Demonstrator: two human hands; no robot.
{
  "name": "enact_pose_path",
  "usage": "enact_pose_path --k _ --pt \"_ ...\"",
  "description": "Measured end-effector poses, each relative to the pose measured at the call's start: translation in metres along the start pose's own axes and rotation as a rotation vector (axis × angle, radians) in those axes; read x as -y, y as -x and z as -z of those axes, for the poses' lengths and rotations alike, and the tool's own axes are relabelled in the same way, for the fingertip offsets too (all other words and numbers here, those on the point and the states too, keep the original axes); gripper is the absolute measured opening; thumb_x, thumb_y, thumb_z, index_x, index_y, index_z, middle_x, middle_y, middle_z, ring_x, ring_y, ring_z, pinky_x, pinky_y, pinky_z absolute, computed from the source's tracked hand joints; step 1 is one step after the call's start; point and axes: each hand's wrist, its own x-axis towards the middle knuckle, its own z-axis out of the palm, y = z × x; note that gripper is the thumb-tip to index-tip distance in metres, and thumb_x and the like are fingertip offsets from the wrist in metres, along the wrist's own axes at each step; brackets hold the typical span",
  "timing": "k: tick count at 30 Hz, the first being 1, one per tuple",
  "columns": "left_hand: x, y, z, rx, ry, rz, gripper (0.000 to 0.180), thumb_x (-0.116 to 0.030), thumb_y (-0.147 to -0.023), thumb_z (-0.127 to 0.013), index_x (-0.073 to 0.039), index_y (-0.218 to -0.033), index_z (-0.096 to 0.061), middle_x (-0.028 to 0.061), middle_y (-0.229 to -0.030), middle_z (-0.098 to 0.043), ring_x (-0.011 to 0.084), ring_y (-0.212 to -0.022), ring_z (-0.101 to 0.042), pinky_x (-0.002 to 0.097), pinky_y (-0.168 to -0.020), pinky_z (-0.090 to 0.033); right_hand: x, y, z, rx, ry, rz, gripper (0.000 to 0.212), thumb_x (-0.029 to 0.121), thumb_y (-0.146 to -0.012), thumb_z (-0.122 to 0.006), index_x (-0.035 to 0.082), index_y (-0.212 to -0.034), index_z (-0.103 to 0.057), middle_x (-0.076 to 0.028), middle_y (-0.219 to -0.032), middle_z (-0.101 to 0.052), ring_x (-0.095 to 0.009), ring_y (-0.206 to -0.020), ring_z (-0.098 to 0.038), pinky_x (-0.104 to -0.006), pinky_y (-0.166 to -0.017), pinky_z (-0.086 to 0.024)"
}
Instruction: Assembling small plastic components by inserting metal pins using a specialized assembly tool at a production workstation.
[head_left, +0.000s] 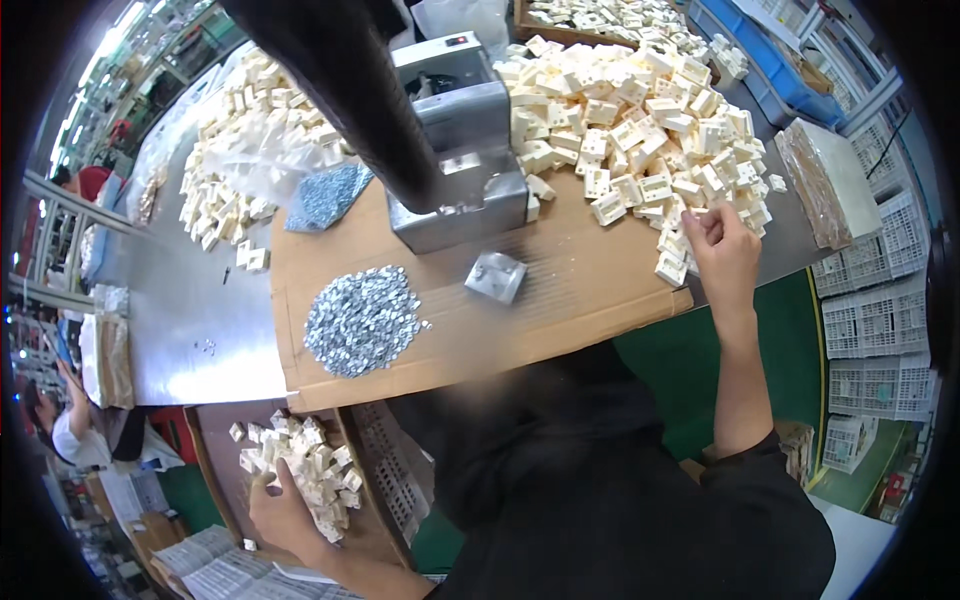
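Observation:
My right hand [727, 250] reaches the near right edge of a big heap of cream plastic blocks [640, 130]. Its fingers are curled in a pinch, and whatever may be between them is hidden. At lower left, my left hand [285, 515] is beside a smaller pile of the same blocks [310, 465] in a brown tray [375, 500], its fingers apart and nothing visible in them. A metal bench machine [460, 160] with a dark arm stands on the cardboard sheet [440, 350]. Before it lies a small metal block [496, 277].
A mound of small silvery metal pieces [362, 320] lies on the cardboard's left. Behind it are a plastic bag of similar pieces [327, 197] and more cream blocks [265, 100]. A blue bin [765, 60] is at far right, near a wrapped stack [825, 185]. Other people work at far left.

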Motion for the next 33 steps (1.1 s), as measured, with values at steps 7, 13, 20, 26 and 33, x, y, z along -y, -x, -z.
enact_pose_path --k 7,13,20,26,33 --pt "-0.117 0.002 0.004 0.079 0.839 -0.427 0.015 -0.01 -0.087 -0.076 0.0 -0.098 -0.077 0.0098 -0.086 -0.071 0.0171 -0.071 -0.067 0.0343 -0.064 -0.052 -0.008 0.007 -0.006 -0.045 -0.069 -0.091 0.034 0.028 -0.087 -0.081 0.002 -0.091 -0.059 -0.007 -0.068 -0.06 -0.022 -0.061 -0.058 -0.0391 -0.061 -0.047" --pt "-0.196 0.007 -0.009 0.058 0.739 -0.733 0.011 -0.015 -0.084 -0.076 -0.011 -0.094 -0.077 0.0042 -0.085 -0.064 0.0253 -0.068 -0.066 0.0379 -0.062 -0.051 -0.013 0.014 -0.011 -0.141 -0.035 0.003 0.037 0.027 -0.085 -0.083 0.001 -0.104 -0.065 -0.01 -0.08 -0.063 -0.024 -0.071 -0.061 -0.0376 -0.07 -0.05" --pt "-0.217 0.001 -0.008 0.066 0.569 -0.896 0.006 -0.016 -0.083 -0.073 -0.011 -0.087 -0.075 0.0038 -0.085 -0.065 0.0267 -0.074 -0.068 0.0395 -0.064 -0.053 -0.016 0.007 -0.005 -0.01 -0.11 -0.098 0.042 0.017 -0.08 -0.086 0.002 -0.115 -0.068 -0.005 -0.083 -0.06 -0.015 -0.071 -0.057 -0.0326 -0.067 -0.049" --pt "-0.228 0.0 -0.005 0.109 0.369 -0.99 0.008 -0.014 -0.083 -0.066 -0.008 -0.077 -0.068 0.0054 -0.083 -0.064 0.025 -0.076 -0.069 0.0399 -0.064 -0.055 -0.005 0.013 -0.007 -0.016 -0.396 -0.069 0.027 0.004 -0.085 -0.079 0.0 -0.108 -0.066 -0.004 -0.09 -0.059 -0.007 -0.068 -0.054 -0.0243 -0.057 -0.046" --pt "-0.236 0.002 -0.016 -0.045 0.182 -1.077 0.006 -0.012 -0.082 -0.066 -0.007 -0.083 -0.064 0.0075 -0.082 -0.063 0.0251 -0.076 -0.07 0.0384 -0.057 -0.054 0.045 0.025 -0.005 0.193 -1.026 -0.242 0.029 -0.001 -0.091 -0.073 0.003 -0.116 -0.058 -0.004 -0.105 -0.058 -0.007 -0.071 -0.06 -0.0201 -0.051 -0.048"
